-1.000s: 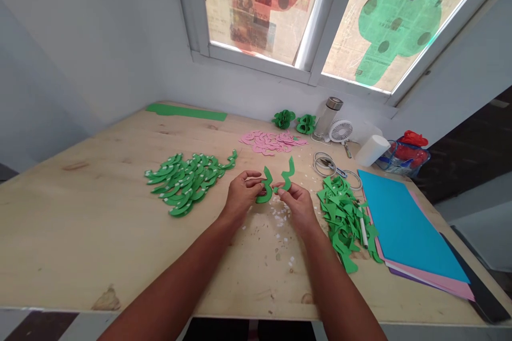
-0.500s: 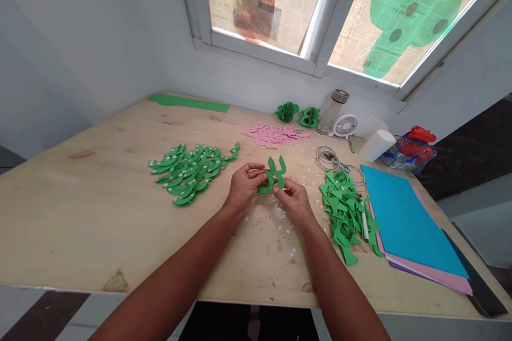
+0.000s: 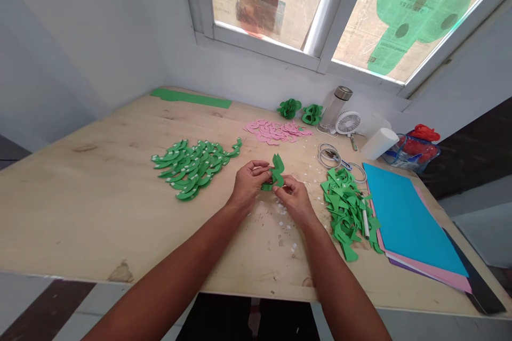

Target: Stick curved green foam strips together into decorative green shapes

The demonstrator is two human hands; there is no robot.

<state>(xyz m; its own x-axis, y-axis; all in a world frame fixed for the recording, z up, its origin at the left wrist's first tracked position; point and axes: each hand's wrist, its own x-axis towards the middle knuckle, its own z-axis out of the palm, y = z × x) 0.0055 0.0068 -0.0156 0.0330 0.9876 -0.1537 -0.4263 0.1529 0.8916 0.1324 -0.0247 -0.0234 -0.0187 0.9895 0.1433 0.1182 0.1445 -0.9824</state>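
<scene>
Two curved green paper pieces [image 3: 277, 171] lie almost face to face between my hands, above the middle of the table. My left hand [image 3: 248, 184] pinches them from the left, and my right hand [image 3: 296, 200] grips their lower right side with the fingers closed. Small white paper bits [image 3: 281, 223] are scattered below my hands. On the left lies a pile of curved green pieces [image 3: 194, 168] with white squares on them. Curved pink pieces [image 3: 272, 132] are spread behind my hands.
Green scraps [image 3: 344, 208] with a white pen [image 3: 365, 224] lie right of my hands, beside blue sheets [image 3: 412, 218]. Scissors [image 3: 334, 157] are behind the scraps. A bottle [image 3: 334, 109], fan [image 3: 348, 123], white roll [image 3: 380, 143] and green paper ornaments [image 3: 289, 108] stand along the wall.
The upper ends of the held green pieces, spread apart before, have come together and now nearly overlap. The hands have stayed in almost the same place, and the view has shifted slightly.
</scene>
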